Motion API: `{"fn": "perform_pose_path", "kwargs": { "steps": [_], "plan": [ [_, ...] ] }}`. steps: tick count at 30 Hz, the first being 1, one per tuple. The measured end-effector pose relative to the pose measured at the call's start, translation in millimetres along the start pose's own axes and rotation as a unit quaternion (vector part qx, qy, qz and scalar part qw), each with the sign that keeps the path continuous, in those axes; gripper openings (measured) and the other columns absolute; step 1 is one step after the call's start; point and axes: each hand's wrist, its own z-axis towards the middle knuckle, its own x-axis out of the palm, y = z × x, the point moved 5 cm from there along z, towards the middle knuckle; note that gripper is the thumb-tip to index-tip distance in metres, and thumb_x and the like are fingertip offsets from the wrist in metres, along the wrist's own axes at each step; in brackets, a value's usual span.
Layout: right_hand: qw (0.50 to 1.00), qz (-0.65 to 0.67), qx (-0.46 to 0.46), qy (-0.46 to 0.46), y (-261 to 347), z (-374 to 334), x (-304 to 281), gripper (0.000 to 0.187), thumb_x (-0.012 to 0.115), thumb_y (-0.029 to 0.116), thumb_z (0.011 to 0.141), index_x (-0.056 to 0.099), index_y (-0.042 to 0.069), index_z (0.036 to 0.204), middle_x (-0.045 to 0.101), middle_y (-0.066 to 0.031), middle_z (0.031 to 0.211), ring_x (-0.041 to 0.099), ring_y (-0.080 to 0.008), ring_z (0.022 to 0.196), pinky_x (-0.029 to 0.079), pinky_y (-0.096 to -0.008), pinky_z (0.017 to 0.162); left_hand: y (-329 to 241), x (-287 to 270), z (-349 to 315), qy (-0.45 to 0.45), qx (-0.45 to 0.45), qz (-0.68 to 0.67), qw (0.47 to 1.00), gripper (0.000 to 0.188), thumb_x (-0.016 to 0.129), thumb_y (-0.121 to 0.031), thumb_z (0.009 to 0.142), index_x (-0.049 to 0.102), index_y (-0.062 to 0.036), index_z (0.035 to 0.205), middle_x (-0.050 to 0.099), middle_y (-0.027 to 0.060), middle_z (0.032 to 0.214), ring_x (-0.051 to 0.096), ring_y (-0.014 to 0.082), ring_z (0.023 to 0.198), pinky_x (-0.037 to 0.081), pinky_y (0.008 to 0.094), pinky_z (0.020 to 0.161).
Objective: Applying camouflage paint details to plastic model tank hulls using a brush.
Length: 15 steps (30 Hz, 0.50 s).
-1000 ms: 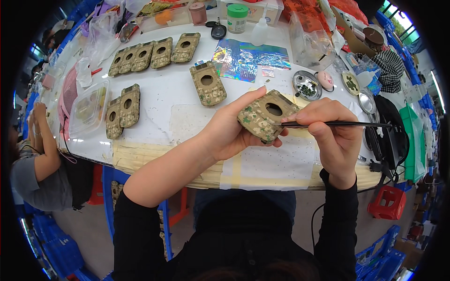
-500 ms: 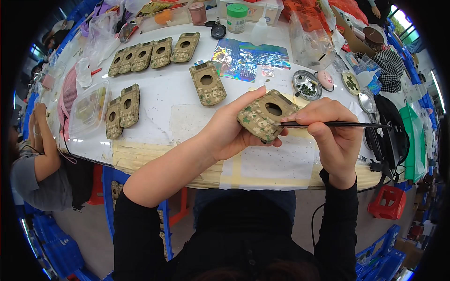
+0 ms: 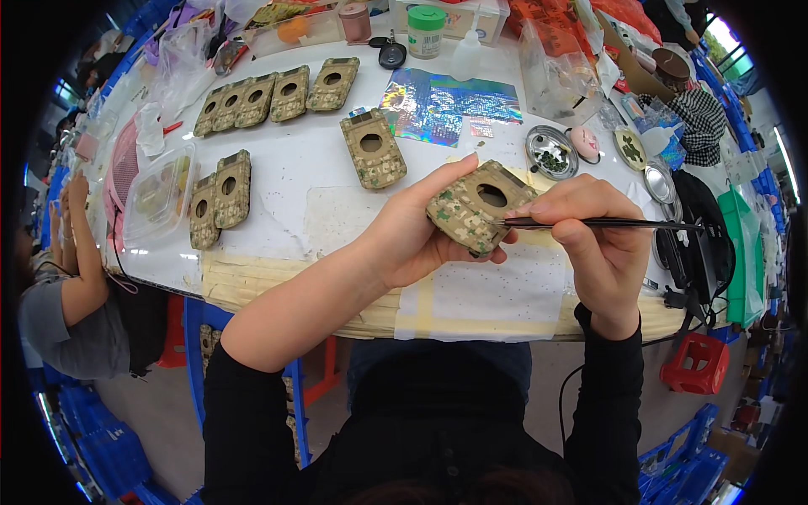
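My left hand is closed around a camouflage-painted model tank hull, tilted a little above the table. The hull has a round hole in its top. My right hand pinches dark tweezers, their tips against the hull's top near its lower right edge. Whether the tips hold a tiny piece is too small to tell. Another similar hull lies just beyond my left hand. To the right of the held hull sits a round metal dish with small dark green pieces.
Several more hulls stand in a row at the far left, and two nearer. Holographic sheet, green-lidded jar and white squeeze bottle lie beyond. A black bag sits right; a co-worker's arm shows left.
The tweezer tips have shifted very slightly on the hull, while my hands stay almost in place. At the left, the co-worker's hands have moved a little.
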Motion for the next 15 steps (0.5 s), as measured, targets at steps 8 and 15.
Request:
{"fn": "perform_pose_path", "kwargs": {
  "steps": [8,15],
  "plan": [
    [0.999,0.052,0.011,0.005,-1,0,1,0.013,0.062,0.004,0.084,0.062,-0.005,0.092,0.063,-0.0118,0.085,0.060,-0.0152,0.074,0.048,-0.0260,0.067,0,5,-1,-0.055,-0.007,-0.001,0.998,0.050,0.038,-0.043,0.093,0.053,0.0014,0.110,0.063,0.0175,0.087,0.063,0.0269,0.063,0.050,0.0288,0.049],
    [0.994,0.096,-0.020,-0.055,4,-6,-10,0.026,0.057,0.018,0.089,0.056,-0.007,0.099,0.060,-0.0150,0.094,0.064,-0.0219,0.083,0.051,-0.0301,0.074,-1,1,-1,-0.060,0.005,0.002,0.998,0.052,0.037,-0.043,0.094,0.050,0.0021,0.116,0.062,0.0211,0.092,0.064,0.0269,0.069,0.053,0.0299,0.056]
  ]
}}
